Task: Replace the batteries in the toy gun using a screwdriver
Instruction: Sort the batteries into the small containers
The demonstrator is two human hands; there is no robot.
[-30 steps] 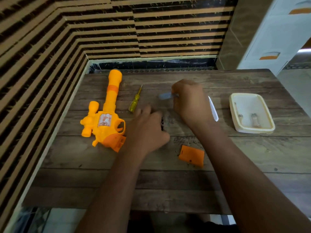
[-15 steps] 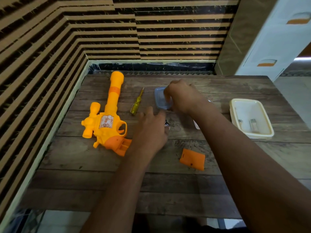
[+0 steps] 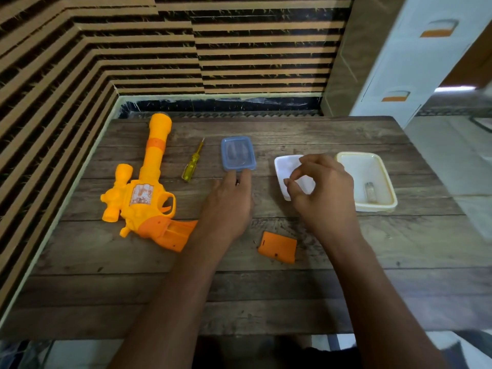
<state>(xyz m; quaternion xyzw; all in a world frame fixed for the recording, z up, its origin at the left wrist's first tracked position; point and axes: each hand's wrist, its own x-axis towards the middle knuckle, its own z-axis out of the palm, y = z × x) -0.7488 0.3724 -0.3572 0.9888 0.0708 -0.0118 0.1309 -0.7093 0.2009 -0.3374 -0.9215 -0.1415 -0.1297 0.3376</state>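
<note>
A yellow plastic toy gun (image 3: 145, 193) with an orange band round its barrel, a stubby scope and an orange grip is lying flat near the left edge of the dark plank table (image 3: 266, 302). Its long axis is running near to far, the muzzle pointing at the far edge and the grip, its battery bay showing open, slanting back toward the near edge. The flat orange plastic cover (image 3: 278, 246) is lying apart, mid-table. The left hand (image 3: 226, 206) is reaching forward with straight fingers, tips touching the small blue-lidded box (image 3: 237, 153). The right hand (image 3: 322, 193) is hovering over a white rectangular lid (image 3: 286, 166), fingers loosely curled, thumb and forefinger apart, gripping nothing visible.
</note>
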